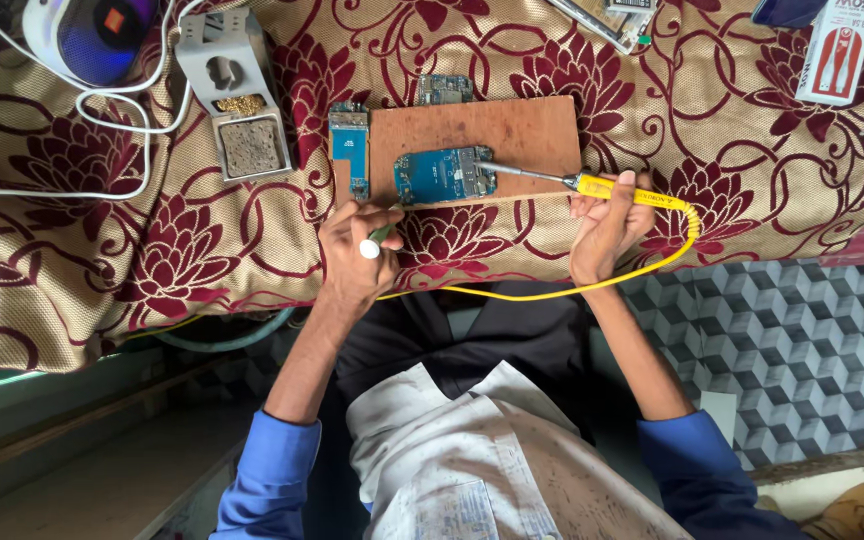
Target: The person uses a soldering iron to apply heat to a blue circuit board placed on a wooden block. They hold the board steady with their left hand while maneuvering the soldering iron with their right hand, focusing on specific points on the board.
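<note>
Maroon flowers on a beige patterned cloth cover the work surface, which runs across the far half of the view; below its near edge on the right lies a floor of grey cube-patterned tiles. On the cloth sits a flat brown wooden board, and on its near left part lies a blue rectangular circuit board.

The right hand is closed around the yellow handle of a soldering iron, whose thin metal shaft reaches left so that its tip meets the right end of the blue circuit board. A yellow cord loops from the handle's right end down and back left along the near edge of the cloth.

The left hand rests just near of the board's left corner, fingers curled around a slim green-and-white stick-like tool; what kind of tool it is cannot be told from this view. Its far end points toward the circuit board's near left corner.

Just left of the wooden board lies a second, narrow blue circuit board, set lengthwise, and a third darker board lies at the wooden board's far edge. Farther left stands a grey metal soldering-iron stand with a sponge tray, and beyond it a round white and purple device with white cables trailing over the cloth. A white and red box lies at the far right.

Blue sleeves cover both forearms near the elbows.
</note>
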